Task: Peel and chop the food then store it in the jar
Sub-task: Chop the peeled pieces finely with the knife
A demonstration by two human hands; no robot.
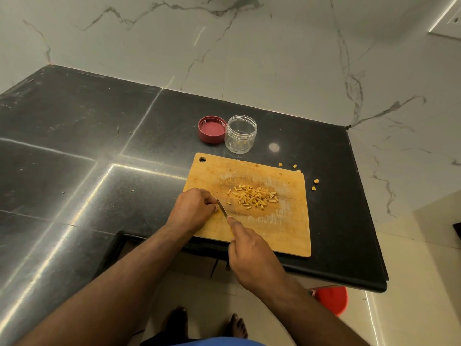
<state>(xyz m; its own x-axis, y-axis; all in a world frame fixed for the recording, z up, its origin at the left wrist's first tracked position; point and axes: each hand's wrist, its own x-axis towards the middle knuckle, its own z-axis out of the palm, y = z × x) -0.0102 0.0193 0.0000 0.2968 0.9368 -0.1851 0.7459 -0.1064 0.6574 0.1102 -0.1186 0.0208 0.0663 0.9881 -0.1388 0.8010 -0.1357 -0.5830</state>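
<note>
A pile of chopped yellow food pieces (254,197) lies in the middle of the wooden cutting board (282,231). My right hand (252,255) grips the handle of a small knife (222,209), index finger stretched along its back. My left hand (193,208) pinches the blade near its tip, at the board's left edge. Behind the board stands a clear plastic jar (240,134), open, with a few yellow bits at its bottom. Its red lid (212,129) lies upside down just left of the jar.
The board sits on a black stone counter (74,146) near its front edge, with a marble wall behind. A few stray yellow bits (315,182) lie on the counter right of the board. A red bucket (331,299) stands on the floor below.
</note>
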